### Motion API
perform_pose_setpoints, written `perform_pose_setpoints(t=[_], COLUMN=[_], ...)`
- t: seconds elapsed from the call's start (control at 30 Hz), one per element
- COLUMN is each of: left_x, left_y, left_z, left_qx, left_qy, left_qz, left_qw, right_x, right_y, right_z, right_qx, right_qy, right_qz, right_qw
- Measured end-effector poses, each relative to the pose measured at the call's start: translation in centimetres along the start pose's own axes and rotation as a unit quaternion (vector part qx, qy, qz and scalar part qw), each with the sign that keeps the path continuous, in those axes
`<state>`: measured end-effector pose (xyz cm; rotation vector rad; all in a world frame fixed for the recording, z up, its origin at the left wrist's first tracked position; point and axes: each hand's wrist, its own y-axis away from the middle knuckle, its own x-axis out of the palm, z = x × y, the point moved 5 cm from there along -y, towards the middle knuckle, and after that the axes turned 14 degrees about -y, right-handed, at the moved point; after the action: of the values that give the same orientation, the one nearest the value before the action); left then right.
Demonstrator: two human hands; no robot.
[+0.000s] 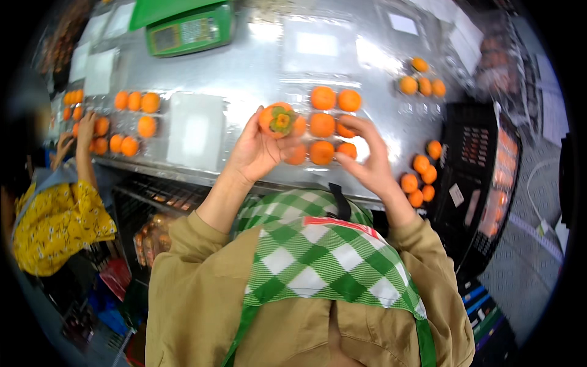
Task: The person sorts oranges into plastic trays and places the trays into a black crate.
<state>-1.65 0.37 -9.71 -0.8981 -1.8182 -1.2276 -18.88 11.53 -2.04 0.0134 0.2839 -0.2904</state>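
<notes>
My left hand [261,149] holds an orange persimmon [276,120], its green calyx turned up towards me. Below and beside that hand lies a clear plastic tray [300,91] with persimmons set in rows; a middle one [322,125] shows fully. The hand and the held fruit partly cover the tray's left column. Over the right column is my right hand [373,153], thumb and fingers apart. Its fingers partly hide a persimmon [345,130], and its thumb is close to a lower one [347,150]. Whether they touch the fruit I cannot tell.
A green scale [190,34] stands at the back of the metal table [247,69]. Loose persimmons [422,165] lie right, beside a black crate [458,160]. At left, a co-worker's hand [85,130] reaches over another filled tray. An empty-looking clear tray [316,27] lies behind mine.
</notes>
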Motion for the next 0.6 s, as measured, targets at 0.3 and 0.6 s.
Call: perform_pose_setpoints(t=[0.3,0.6], left_x=[2.7,4.6], left_y=[-1.7,-1.7], left_z=[3.0,0.1], left_qx=[-0.083,0.228], left_qy=[-0.371,-0.636], left_qz=[-0.068,-0.024], left_qw=[0.923,0.737], right_x=[1.7,3.2], right_y=[-1.6,-0.5], right_z=[-1.4,-4.5], right_qx=[0.03,0.26], right_qy=[-0.079,-0.562], right_qz=[0.029,-0.001], right_qw=[0.996,0.785])
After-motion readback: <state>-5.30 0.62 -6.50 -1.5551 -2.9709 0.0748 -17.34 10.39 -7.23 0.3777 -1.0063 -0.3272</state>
